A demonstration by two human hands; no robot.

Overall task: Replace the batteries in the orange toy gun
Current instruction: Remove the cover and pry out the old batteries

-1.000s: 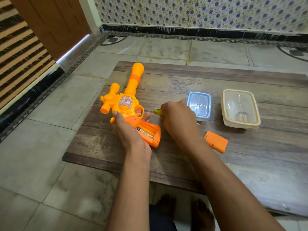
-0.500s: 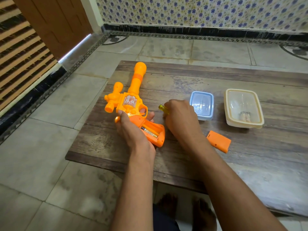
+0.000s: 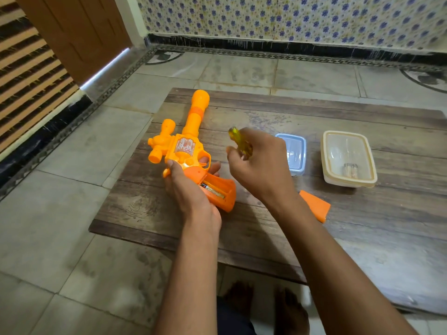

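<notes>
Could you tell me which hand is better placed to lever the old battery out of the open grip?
Right hand: it holds the screwdriver; left hand grips the toy gun.

A low wooden desk (image 3: pixel 362 218) on a tiled floor (image 3: pixel 60 226), with two plastic boxes on it.

The desk top is dark, worn wood grain, lighter and scuffed toward its near right corner. A small box with a blue lid (image 3: pixel 294 153) stands on its right half, and just beside that, further right, a larger cream-rimmed box with a clear lid (image 3: pixel 348 158); small pale items show dimly through this lid. The floor is grey square tile edged with a dark patterned border. Behind runs a wall (image 3: pixel 290 18) covered in blue flower print above a black skirting. At far left stand a brown wooden door (image 3: pixel 77 32) and striped slats (image 3: pixel 26 76). Bare feet (image 3: pixel 266 308) show under the desk's near edge.
</notes>
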